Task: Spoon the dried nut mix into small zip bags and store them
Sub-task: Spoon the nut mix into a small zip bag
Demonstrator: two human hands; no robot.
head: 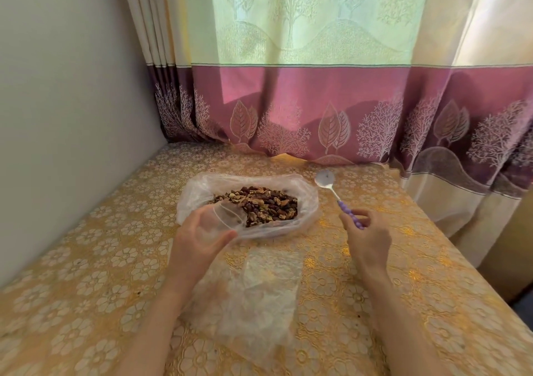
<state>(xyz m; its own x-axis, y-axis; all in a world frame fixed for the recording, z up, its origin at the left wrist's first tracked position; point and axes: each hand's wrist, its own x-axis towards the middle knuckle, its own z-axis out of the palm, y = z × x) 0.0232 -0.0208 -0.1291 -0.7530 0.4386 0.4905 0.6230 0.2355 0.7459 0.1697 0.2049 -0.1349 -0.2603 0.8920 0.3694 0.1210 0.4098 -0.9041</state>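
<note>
Purple-handled spoon (337, 198) in right hand (367, 240), bowl pointing away, perhaps slightly left.

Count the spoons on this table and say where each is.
1: the spoon is held in the right hand by its purple handle, its bowl right of the nut mix. None other shows.

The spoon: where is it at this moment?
In the head view the spoon is right of centre: the right hand holds its purple handle, its empty bowl raised just right of the open bag of nut mix.
</note>
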